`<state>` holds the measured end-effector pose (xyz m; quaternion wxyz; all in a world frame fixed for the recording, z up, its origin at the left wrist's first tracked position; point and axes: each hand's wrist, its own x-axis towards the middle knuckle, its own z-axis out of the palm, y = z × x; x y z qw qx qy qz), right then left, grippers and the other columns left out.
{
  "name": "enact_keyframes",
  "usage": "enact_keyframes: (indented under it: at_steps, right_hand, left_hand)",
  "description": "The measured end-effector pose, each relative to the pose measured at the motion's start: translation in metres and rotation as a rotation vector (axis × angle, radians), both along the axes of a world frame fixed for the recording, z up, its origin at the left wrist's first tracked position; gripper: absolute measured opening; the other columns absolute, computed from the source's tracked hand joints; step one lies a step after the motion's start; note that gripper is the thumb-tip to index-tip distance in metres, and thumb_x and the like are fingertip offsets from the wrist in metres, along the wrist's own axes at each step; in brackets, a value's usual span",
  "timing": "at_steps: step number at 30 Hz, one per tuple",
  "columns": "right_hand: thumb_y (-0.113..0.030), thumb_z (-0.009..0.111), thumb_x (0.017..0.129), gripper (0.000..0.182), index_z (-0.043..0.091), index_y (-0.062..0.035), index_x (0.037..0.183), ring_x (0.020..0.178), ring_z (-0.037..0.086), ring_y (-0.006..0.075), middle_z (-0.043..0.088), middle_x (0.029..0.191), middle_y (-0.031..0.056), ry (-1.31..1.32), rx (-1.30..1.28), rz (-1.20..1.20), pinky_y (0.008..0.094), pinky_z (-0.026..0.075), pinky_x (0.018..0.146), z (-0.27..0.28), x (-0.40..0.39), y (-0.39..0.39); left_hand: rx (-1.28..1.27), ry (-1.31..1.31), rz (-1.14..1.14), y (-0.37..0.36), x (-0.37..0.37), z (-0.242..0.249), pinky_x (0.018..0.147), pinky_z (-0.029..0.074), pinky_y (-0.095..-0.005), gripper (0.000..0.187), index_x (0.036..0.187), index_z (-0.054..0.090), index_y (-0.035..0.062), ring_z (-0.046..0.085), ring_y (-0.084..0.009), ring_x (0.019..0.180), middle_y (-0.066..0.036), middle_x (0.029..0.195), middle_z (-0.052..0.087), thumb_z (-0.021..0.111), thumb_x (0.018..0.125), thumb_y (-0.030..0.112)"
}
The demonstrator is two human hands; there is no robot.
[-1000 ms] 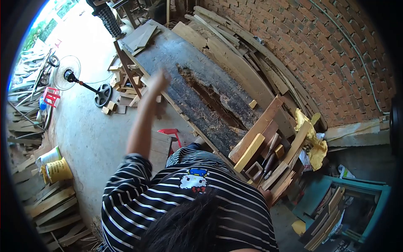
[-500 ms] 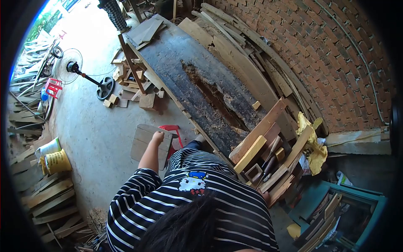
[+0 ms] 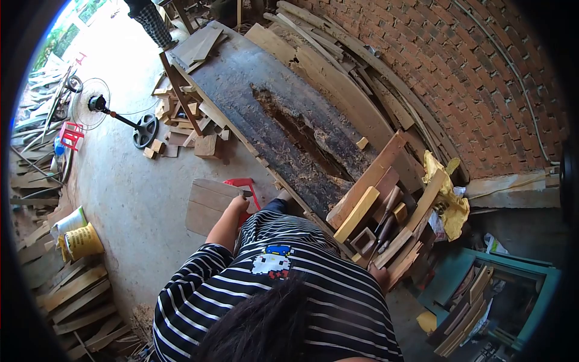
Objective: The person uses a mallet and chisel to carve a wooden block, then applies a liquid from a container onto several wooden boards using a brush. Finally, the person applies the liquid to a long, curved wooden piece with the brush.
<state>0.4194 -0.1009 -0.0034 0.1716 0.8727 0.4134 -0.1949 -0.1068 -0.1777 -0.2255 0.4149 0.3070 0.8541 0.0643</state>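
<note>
My left hand (image 3: 239, 204) is closed over the right edge of a flat wooden board (image 3: 208, 207), beside a red plastic stool (image 3: 244, 183). A small dark piece (image 3: 246, 193) shows at my fingers, but I cannot make out what it is. My right hand (image 3: 379, 276) is low at the near end of a wooden strip (image 3: 393, 250), its fingers mostly hidden. Close to it lie a small square wooden frame (image 3: 363, 241), a dark-handled tool (image 3: 386, 230) and a yellowish wood block (image 3: 357, 215).
A long dark workbench slab (image 3: 238, 102) with a rough hollow runs ahead. Yellow plastic sheeting (image 3: 452, 208) lies right of it, near a teal cabinet frame (image 3: 446, 289). A fan (image 3: 96, 104) stands ahead left; offcuts (image 3: 181, 117) and a yellow bucket (image 3: 84, 242) are on the floor.
My left hand has moved right and slightly nearer along the board to its edge. More of my right hand now shows beside the wooden strip. The view has shifted slightly.
</note>
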Motion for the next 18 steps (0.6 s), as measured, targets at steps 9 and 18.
enact_keyframes:
  at_steps: [9,18]
  right_hand:
    - [-0.055,0.063,0.075,0.064,0.064,0.0050,0.097,0.100,0.060,0.0381,0.063,0.102,0.0245,-0.044,0.086,-0.036,0.0426,0.047,0.085,-0.063,0.030,-0.005]
    - [-0.055,0.063,0.075,0.061,0.067,0.0044,0.090,0.090,0.063,0.0382,0.065,0.093,0.0246,-0.147,0.137,-0.031,0.0433,0.049,0.077,-0.067,0.026,-0.009]
  left_hand:
    - [-0.012,-0.197,-0.179,0.013,0.023,-0.002,0.085,0.048,-0.0401,0.037,0.100,0.066,0.0023,0.062,-0.0340,0.097,-0.022,0.102,0.064,0.058,0.075,0.029]
    - [-0.055,-0.120,-0.260,0.000,0.012,-0.017,0.086,0.047,-0.0400,0.039,0.101,0.066,0.0017,0.060,-0.0354,0.100,-0.023,0.103,0.064,0.058,0.076,0.031]
